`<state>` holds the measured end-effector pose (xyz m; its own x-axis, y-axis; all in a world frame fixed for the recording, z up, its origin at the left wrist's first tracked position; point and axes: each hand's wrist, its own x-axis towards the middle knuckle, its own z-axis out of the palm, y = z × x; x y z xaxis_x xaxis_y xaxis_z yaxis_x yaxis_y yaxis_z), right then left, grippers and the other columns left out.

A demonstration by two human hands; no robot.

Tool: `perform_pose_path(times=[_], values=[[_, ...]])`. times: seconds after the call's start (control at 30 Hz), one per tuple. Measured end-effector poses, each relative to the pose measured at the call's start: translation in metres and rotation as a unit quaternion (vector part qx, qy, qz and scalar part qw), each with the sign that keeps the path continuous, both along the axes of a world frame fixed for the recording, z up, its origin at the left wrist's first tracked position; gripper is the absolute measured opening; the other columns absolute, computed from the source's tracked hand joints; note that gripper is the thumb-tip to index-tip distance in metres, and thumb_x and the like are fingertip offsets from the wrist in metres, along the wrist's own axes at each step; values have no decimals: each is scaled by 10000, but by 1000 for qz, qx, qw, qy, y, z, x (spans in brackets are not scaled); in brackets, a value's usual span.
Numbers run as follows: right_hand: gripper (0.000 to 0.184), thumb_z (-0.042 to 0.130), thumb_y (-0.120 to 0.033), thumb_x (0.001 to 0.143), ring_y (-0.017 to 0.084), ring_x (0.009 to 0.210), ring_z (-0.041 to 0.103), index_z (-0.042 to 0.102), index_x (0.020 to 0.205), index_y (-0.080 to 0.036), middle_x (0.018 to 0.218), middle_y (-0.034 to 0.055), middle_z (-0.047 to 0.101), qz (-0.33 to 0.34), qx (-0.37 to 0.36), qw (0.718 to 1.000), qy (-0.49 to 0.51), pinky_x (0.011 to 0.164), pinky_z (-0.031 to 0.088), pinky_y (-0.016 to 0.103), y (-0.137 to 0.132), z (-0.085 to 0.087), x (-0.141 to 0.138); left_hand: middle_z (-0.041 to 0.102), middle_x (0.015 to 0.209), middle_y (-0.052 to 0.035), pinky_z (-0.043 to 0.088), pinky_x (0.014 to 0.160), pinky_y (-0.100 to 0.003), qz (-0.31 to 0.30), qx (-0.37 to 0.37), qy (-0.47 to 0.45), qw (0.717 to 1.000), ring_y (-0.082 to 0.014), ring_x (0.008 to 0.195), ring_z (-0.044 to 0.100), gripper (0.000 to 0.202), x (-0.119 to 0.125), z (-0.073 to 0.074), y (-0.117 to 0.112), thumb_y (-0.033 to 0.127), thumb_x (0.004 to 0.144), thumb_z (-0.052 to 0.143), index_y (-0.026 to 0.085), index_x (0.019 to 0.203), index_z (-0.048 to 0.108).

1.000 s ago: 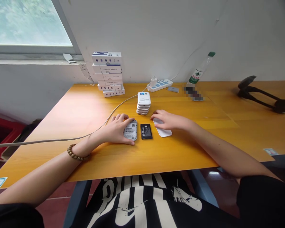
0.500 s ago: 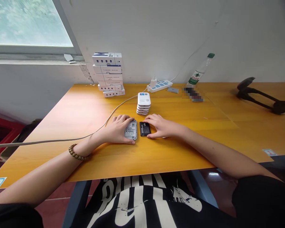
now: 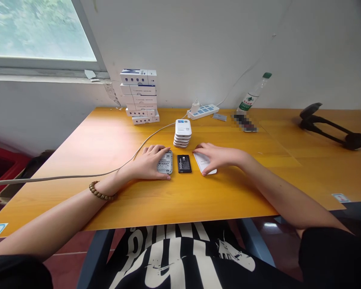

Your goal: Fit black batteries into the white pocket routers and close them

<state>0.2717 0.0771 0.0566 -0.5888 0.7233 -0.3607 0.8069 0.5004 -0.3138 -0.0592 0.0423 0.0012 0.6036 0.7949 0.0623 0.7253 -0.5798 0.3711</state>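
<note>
My left hand point(image 3: 149, 163) grips the edges of an opened white pocket Wi-Fi device point(image 3: 166, 162), its label and inner compartment facing up on the table. Just right of it a black battery point(image 3: 184, 163) marked 3000mAh lies flat, touched by neither hand. Farther right, my right hand point(image 3: 218, 157) holds a white back cover point(image 3: 203, 162) between thumb and fingers, partly hidden under the palm. Beyond the battery stands a stack of several white devices point(image 3: 183, 130).
Several white boxes point(image 3: 140, 96) are piled at the back left. A cable point(image 3: 144, 140) crosses the table from a power strip point(image 3: 203, 111). A plastic bottle point(image 3: 252, 96), a phone with a blurred screen point(image 3: 250, 129) and a black stand point(image 3: 331, 124) are toward the right.
My right hand has let go of the battery, which now lies on the table, and has moved right onto the white cover. The left hand keeps its hold on the device.
</note>
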Motion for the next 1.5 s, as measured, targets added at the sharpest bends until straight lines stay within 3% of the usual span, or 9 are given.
perform_pose_path(times=[0.23,0.43,0.77,0.93,1.07,1.13,1.2,1.33,1.5], values=[[876,879,-608,697,489,1429,521,635,1476,-290,1442,171,600,-3,4,1000,10,1102,540,590,6,-3,2,478,1605,-198,270,1277,-609,5,-13,4,1000,-478,1506,399,1163,0,0,1,801,749,778,232,1670,356],[953,864,-666,706,484,1467,487,588,1541,-299,1498,169,571,-3,-6,1000,-4,1118,529,589,7,-2,4,496,1591,-173,282,1266,-618,-4,-12,-7,1000,-479,1490,419,1125,-1,2,1,759,760,793,285,1678,350],[1007,917,-589,644,506,1480,467,585,1551,-306,1521,175,566,-18,-11,1000,-7,1107,534,604,4,0,4,482,1598,-180,257,1279,-610,-3,-16,-11,1000,-464,1508,401,1131,-1,1,0,775,759,799,278,1670,348],[704,806,-659,786,475,1404,535,699,1377,-293,1435,174,621,-10,38,998,42,1070,536,592,7,10,3,473,1608,-181,266,1278,-612,-2,-25,-10,1000,-468,1505,409,1152,-1,2,0,761,751,814,274,1679,335],[415,672,-582,935,375,1136,669,754,1121,-221,1165,153,700,-11,139,982,128,987,548,516,19,27,-4,476,1602,-169,275,1270,-608,-4,-23,-10,1000,-466,1499,412,1146,-1,2,1,729,748,830,297,1683,327],[357,675,-527,943,357,1111,673,753,1097,-214,1150,143,706,3,183,968,169,1003,535,505,31,36,-11,481,1597,-165,280,1267,-605,-3,-21,-13,1000,-468,1496,413,1143,-1,3,0,726,749,832,300,1683,330],[412,712,-516,921,381,1253,628,739,1207,-220,1295,154,679,26,202,963,178,1092,495,523,46,43,-21,488,1589,-165,286,1264,-609,-3,-21,-15,1000,-471,1496,412,1145,-1,4,0,743,748,830,299,1682,336],[903,829,-603,803,428,1539,425,532,1576,-241,1667,164,459,39,115,987,103,1250,367,541,81,49,-43,486,1598,-177,292,1267,-633,-9,-22,-31,999,-488,1509,403,1181,-2,4,-1,795,730,834,293,1682,346],[1090,890,-584,721,471,1537,429,448,1658,-243,1673,158,472,11,48,998,35,1256,368,537,106,48,-64,446,1635,-183,289,1276,-692,-2,-2,-95,996,-491,1530,386,1143,-4,-3,1,769,748,842,299,1669,354]])
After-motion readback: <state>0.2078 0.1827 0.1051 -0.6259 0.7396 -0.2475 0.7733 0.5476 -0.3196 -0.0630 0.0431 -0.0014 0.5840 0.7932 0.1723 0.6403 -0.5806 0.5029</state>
